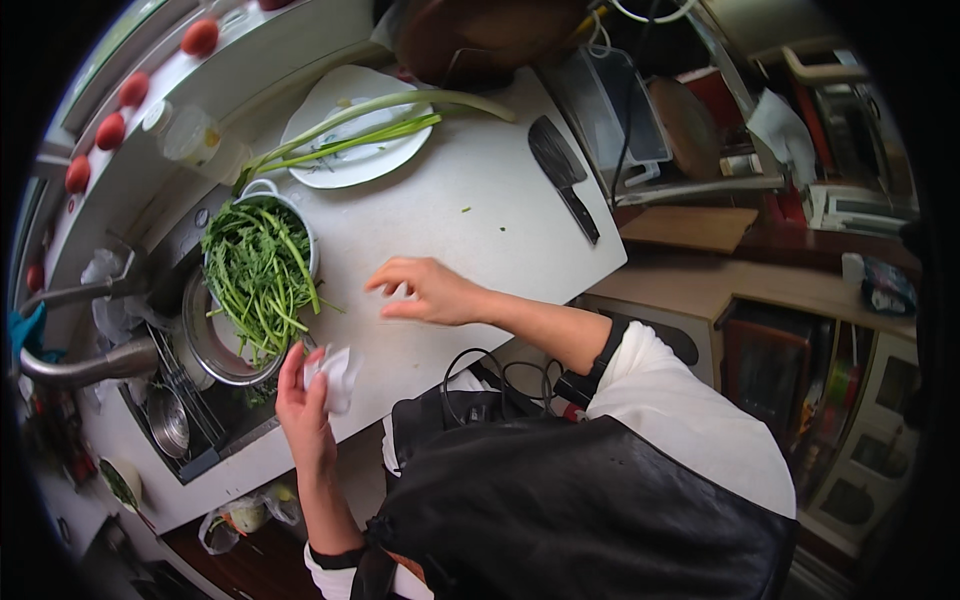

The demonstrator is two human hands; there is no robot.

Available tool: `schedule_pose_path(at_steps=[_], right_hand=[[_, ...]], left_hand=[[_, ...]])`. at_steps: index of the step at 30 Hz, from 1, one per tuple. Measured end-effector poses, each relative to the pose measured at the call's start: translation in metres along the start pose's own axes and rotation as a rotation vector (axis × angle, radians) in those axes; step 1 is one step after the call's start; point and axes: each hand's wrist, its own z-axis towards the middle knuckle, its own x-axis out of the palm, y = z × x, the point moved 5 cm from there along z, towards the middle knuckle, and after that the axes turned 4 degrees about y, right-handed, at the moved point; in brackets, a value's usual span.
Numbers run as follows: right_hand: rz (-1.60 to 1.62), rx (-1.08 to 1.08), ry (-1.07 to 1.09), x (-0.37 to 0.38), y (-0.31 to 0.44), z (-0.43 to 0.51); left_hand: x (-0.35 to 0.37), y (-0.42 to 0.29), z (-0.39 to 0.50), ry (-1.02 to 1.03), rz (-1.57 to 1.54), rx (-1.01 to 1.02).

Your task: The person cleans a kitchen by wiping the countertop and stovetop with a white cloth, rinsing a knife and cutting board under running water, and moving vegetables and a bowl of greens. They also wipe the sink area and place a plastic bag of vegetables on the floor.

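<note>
My left hand [304, 397] pinches a crumpled white tissue [341, 379] between thumb and fingers, near the front edge of the white countertop [420, 225]. Over the countertop, my right hand [420, 291] holds nothing; its fingers are curved and apart from the thumb. Leafy greens with long stems [262, 277] heap over a white colander [309, 236] to the left of that hand. Beneath them a metal bowl [196, 330] partly shows at the sink. Scallion stalks [367, 112] lie across a white plate [375, 166] farther back. A dark-bladed kitchen knife [562, 176] lies on the right part of the countertop.
A curved metal faucet [112, 361] reaches over the sink, beside a metal rack [184, 390] and a strainer [167, 424]. Near the windowsill stands a clear plastic bottle [195, 142]. Several red round fruits or vegetables [111, 131] line the sill. A small bowl [124, 480] sits at lower left.
</note>
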Motion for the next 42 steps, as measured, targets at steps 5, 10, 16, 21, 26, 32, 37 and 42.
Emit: schedule_pose_path(at_steps=[5,10,16,21,26,32,37,42], right_hand=[[-0.562,0.227,-0.650,-0.109,-0.070,-0.088],[-0.831,0.804,-0.768,-0.182,-0.141,-0.150],[-0.703,0.848,-0.720,-0.181,-0.148,-0.146],[-0.536,0.541,-0.786,-0.152,-0.119,-0.180],[-0.452,0.409,-0.746,-0.096,-0.079,-0.293],[-0.426,0.571,-0.800,-0.103,-0.080,-0.443],[-0.412,0.624,-0.796,-0.139,-0.099,-0.524],[-0.246,0.645,-0.816,-0.166,-0.107,-0.561]], left_hand=[[0.054,-0.004,0.023,0.240,0.091,0.058],[0.056,0.025,0.023,0.261,0.231,0.058],[0.041,0.049,0.025,0.259,0.271,0.017],[0.048,0.058,0.022,0.219,0.314,0.042],[0.117,0.056,0.028,0.194,0.552,0.362],[0.300,0.095,0.041,0.260,0.682,0.817],[0.442,0.165,0.057,0.466,0.967,0.986],[0.476,0.204,0.056,0.541,1.527,0.823]])
